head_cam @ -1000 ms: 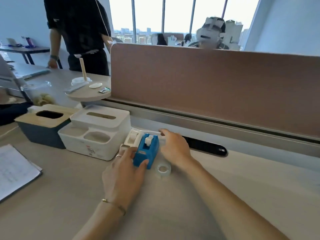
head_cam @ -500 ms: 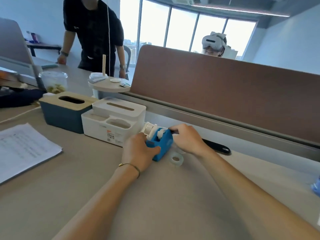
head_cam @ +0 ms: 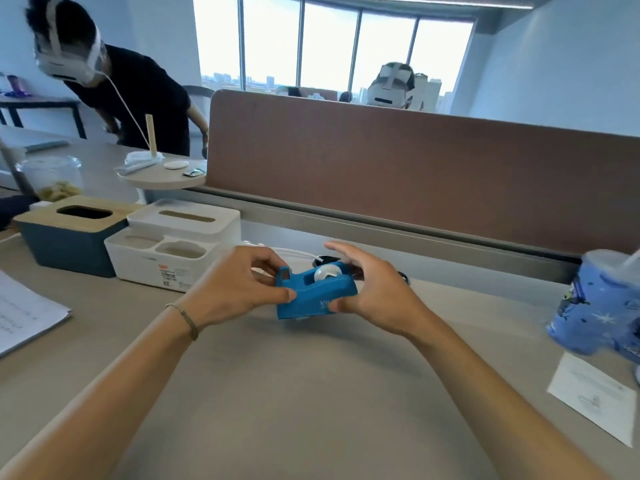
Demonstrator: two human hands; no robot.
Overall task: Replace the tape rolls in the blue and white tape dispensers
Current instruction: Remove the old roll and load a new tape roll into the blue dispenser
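Note:
The blue tape dispenser (head_cam: 311,296) is held just above the desk between both hands, long side toward me. A white tape roll (head_cam: 327,271) sits in its well. My left hand (head_cam: 232,289) grips the dispenser's left end, thumb in front and fingers curled behind. My right hand (head_cam: 377,292) holds the right end, its thumb pressed on the front face and its fingers reaching round the back. Behind my left hand only a white sliver (head_cam: 294,252) shows; the white dispenser and the loose roll are hidden.
A white desk organiser (head_cam: 166,251) and a blue tissue box (head_cam: 69,244) stand at the left, with papers (head_cam: 24,317) nearer me. A blue patterned cup (head_cam: 602,306) and a card (head_cam: 599,400) are at the right. A brown divider (head_cam: 415,174) closes the back; two people in headsets stand beyond.
The blue dispenser has come off the desk and toward me, turned sideways, held in both hands. The loose roll beside it is out of sight now. My head has tilted up and rightward.

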